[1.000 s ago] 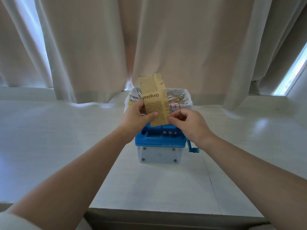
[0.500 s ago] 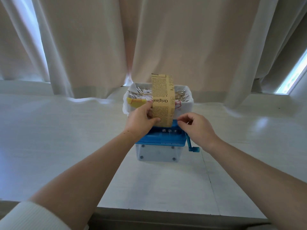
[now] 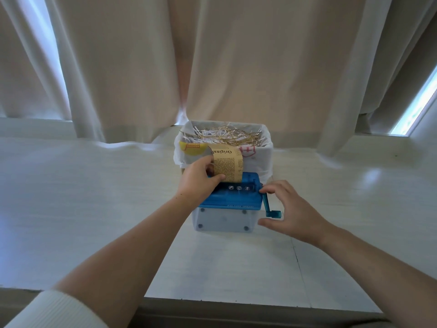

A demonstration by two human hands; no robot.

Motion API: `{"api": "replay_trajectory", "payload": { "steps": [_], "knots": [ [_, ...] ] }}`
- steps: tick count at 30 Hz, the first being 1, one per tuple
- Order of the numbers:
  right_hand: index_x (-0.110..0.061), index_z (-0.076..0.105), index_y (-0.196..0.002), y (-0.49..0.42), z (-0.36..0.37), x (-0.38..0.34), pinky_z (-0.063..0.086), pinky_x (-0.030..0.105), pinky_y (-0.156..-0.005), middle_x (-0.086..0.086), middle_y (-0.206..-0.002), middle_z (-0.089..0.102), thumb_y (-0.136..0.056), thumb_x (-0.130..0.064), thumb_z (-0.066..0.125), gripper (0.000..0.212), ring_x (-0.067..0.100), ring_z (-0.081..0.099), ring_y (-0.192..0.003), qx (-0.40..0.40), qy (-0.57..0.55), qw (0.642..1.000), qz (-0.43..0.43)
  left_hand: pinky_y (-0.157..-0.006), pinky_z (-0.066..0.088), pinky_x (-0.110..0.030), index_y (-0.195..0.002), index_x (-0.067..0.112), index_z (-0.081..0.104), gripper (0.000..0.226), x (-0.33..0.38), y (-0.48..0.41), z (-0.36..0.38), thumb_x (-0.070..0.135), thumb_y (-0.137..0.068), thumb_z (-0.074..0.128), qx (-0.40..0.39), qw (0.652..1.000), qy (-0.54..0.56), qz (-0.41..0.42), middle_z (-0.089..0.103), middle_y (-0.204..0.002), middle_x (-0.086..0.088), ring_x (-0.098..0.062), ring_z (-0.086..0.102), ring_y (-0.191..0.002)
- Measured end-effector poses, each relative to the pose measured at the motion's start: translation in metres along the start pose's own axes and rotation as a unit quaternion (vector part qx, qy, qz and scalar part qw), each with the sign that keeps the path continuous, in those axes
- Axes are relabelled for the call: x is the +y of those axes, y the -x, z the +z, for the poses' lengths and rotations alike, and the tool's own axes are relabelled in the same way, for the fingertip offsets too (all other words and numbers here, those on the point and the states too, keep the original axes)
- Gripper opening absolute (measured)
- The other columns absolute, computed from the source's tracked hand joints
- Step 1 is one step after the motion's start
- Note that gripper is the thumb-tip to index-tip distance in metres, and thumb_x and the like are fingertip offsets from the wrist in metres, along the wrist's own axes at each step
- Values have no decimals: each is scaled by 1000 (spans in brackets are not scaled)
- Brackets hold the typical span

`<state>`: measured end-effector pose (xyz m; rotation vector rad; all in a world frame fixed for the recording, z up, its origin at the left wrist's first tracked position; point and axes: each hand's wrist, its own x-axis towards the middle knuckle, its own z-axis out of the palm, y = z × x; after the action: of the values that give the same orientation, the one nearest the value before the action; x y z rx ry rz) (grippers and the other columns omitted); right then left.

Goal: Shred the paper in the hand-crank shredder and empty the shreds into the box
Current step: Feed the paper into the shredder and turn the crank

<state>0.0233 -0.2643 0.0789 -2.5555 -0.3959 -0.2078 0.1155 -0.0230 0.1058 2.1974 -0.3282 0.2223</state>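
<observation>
A small hand-crank shredder [image 3: 230,200] with a blue top and a clear bin stands on the white table. My left hand [image 3: 199,179] pinches a tan newspaper-print strip [image 3: 228,165], which curls over backward with its lower end at the shredder's slot. My right hand [image 3: 289,210] hovers with spread fingers around the blue crank handle [image 3: 272,210] on the shredder's right side, holding nothing. Right behind the shredder stands the box [image 3: 260,155], lined with a white bag and filled with white and tan paper shreds [image 3: 222,136].
The white table [image 3: 94,197] reaches to a near edge at the bottom of the view. Beige curtains [image 3: 212,67] hang just behind the box. A bright window strip [image 3: 416,105] shows at the right.
My right hand has let go of the strip and dropped to the crank at the shredder's right side. The strip has bent over and come down onto the slot in my left hand.
</observation>
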Motion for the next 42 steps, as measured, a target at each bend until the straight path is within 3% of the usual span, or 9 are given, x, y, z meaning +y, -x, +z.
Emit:
{"api": "replay_trajectory", "payload": {
  "steps": [6, 12, 16, 19, 23, 26, 33, 38, 42],
  "knots": [
    [-31, 47, -132, -1, -3, 1, 25, -3, -87, -15, -133, 51, -80, -41, 75, 60, -6, 43, -112, 22, 94, 994, -43, -81, 54, -36, -117, 24, 61, 36, 0, 1, 1, 26, -83, 74, 1, 1000, 8, -2, 67, -98, 7, -12, 62, -91],
    [-26, 48, -139, -5, -13, -2, 41, 19, -98, -11, -135, 59, -77, -39, 75, 69, 4, 53, -121, 22, 90, 995, -27, -79, 52, -28, -114, 24, 62, 33, -2, 2, 2, 25, -84, 74, 4, 999, 36, -7, 68, -95, 11, -8, 62, -91],
    [-32, 44, -141, -14, -20, -3, 31, -3, -84, -15, -134, 61, -72, -42, 78, 77, -15, 46, -116, 3, 60, 998, -2, -79, 52, -26, -115, 25, 62, 34, -4, 2, 2, 25, -83, 74, 3, 999, 39, -7, 68, -95, 11, -6, 62, -91],
    [-37, 44, -139, -20, -27, -2, 34, -3, -74, -16, -130, 64, -69, -47, 78, 78, -15, 46, -114, -15, 41, 999, 26, -80, 52, -27, -116, 25, 62, 35, -5, 2, 3, 25, -83, 74, -1, 999, 46, -10, 68, -97, 11, -6, 62, -92],
    [-35, 50, -135, -32, -36, 0, 35, -3, -73, -13, -126, 67, -73, -44, 78, 68, -34, 46, -85, -53, 19, 998, 29, -79, 52, -26, -115, 26, 62, 34, -6, 1, 4, 25, -83, 74, -3, 999, 46, -7, 68, -96, 12, -6, 62, -91],
    [-31, 50, -136, -37, -42, 3, 33, -5, -67, -11, -128, 65, -79, -46, 76, 65, -32, 48, -69, -87, 15, 996, 31, -82, 52, -28, -119, 27, 61, 38, -7, -1, 3, 25, -84, 74, -11, 999, 52, -9, 69, -97, 12, -6, 62, -93],
    [-47, 54, -119, -40, -46, 2, 36, -3, -71, -23, -114, 66, -85, -45, 70, 38, -30, 51, -93, -98, -25, 994, 48, -81, 52, -26, -125, 29, 58, 41, -6, -2, 5, 30, -86, 70, -13, 998, 63, -21, 67, -101, 14, -5, 62, -95],
    [-51, 57, -108, -40, -45, 1, 48, 17, -82, -25, -106, 69, -90, -53, 59, 19, -8, 62, -98, -66, -39, 995, 57, -77, 52, -24, -131, 30, 53, 50, -8, -2, 8, 32, -85, 72, 7, 998, 50, -26, 65, -98, 16, -3, 61, -92],
    [-42, 59, -98, -41, -38, 3, 52, 34, -82, -14, -94, 74, -84, -67, 48, 31, 2, 66, -87, -12, -83, 995, 61, -77, 47, -21, -138, 33, 43, 64, -9, -2, 11, 30, -83, 74, 24, 998, 51, -21, 62, -104, 17, -1, 57, -97]
  ]
}}
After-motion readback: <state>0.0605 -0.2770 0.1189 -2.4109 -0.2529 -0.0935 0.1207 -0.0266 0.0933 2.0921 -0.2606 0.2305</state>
